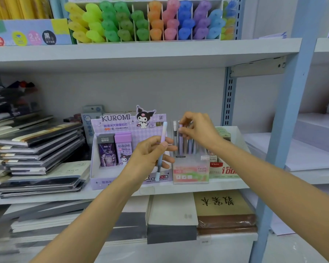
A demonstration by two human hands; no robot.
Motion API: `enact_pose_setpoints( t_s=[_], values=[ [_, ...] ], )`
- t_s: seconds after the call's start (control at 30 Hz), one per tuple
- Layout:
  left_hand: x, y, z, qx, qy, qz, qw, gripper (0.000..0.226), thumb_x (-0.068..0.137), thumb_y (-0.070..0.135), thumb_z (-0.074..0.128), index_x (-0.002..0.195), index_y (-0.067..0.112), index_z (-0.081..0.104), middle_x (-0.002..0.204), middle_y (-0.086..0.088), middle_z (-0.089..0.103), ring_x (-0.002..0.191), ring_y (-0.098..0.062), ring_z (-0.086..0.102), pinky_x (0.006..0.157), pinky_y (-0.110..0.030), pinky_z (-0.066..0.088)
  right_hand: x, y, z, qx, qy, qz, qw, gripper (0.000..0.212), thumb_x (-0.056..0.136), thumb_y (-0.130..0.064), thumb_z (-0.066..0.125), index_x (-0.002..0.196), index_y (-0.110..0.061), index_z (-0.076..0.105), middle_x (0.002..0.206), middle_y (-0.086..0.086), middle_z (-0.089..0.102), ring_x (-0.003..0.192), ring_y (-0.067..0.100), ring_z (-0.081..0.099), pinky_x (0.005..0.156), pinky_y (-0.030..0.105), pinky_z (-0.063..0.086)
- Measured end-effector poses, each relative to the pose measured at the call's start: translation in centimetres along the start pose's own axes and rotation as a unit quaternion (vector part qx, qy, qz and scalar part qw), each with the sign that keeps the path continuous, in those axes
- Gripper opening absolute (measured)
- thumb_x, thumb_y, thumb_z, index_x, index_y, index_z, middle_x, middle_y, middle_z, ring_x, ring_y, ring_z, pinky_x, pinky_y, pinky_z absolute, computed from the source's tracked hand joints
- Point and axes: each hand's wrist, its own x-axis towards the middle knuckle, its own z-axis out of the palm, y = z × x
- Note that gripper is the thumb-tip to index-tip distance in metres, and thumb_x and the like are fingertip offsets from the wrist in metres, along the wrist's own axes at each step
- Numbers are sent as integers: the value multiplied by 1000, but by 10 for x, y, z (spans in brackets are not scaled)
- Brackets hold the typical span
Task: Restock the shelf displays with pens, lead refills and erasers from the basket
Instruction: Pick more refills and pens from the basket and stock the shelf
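My left hand [150, 156] grips a pastel lilac-and-blue pen [162, 147], held nearly upright in front of the purple Kuromi lead-refill display box [103, 168]. Two refill packs [114, 150] stand in that box's left part. My right hand [198, 130] pinches the top of a lilac pen [180, 141] standing among several pens in the pink Fruit Soda pen box [190, 171] on the middle shelf. The basket is out of view.
A red-and-green box [224, 168] stands right of the pen box. Stacked notebooks [38, 145] fill the shelf's left. Coloured highlighters [144, 21] line the upper shelf. Paper pads [222, 211] lie on the lower shelf. A blue upright [285, 130] bounds the right side.
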Motion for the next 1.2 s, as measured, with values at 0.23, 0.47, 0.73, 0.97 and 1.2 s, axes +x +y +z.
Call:
enact_pose_setpoints(
  t_s=[0.23,0.47,0.73,0.97,1.2],
  values=[
    [1,4,0,-3,24,9,1000,19,97,13,55,111,9,69,80,-5,63,64,-17,60,64,-23,54,-9,-25,-18,173,-10,9,985,21,94,-32,60,109,-18,66,89,0,65,60,8,56,56,24,47],
    [2,6,-3,21,44,6,999,17,85,9,70,102,6,71,72,-4,69,59,-13,62,63,-21,56,-23,-33,-30,292,-97,-1,951,10,90,-9,64,94,-1,68,73,10,67,61,15,64,60,23,56],
    [2,8,-9,-264,129,0,956,17,71,21,72,86,13,76,86,-6,76,77,-16,72,70,-23,58,-43,-10,-40,358,-85,8,930,17,75,-12,73,91,-6,69,86,13,74,79,26,72,73,25,58],
    [5,14,9,-250,169,62,951,17,89,9,63,105,6,70,98,-11,73,93,-21,71,77,-25,57,-51,-14,-34,196,-194,-32,961,18,75,-16,81,88,-13,69,88,3,73,83,18,70,80,28,57],
    [7,17,29,-104,98,108,984,22,95,5,56,107,18,69,94,4,76,94,-13,71,82,-25,56,-36,-51,-42,207,-96,-61,972,24,95,-21,59,117,-16,66,105,3,71,89,11,68,78,29,58]
  ],
)
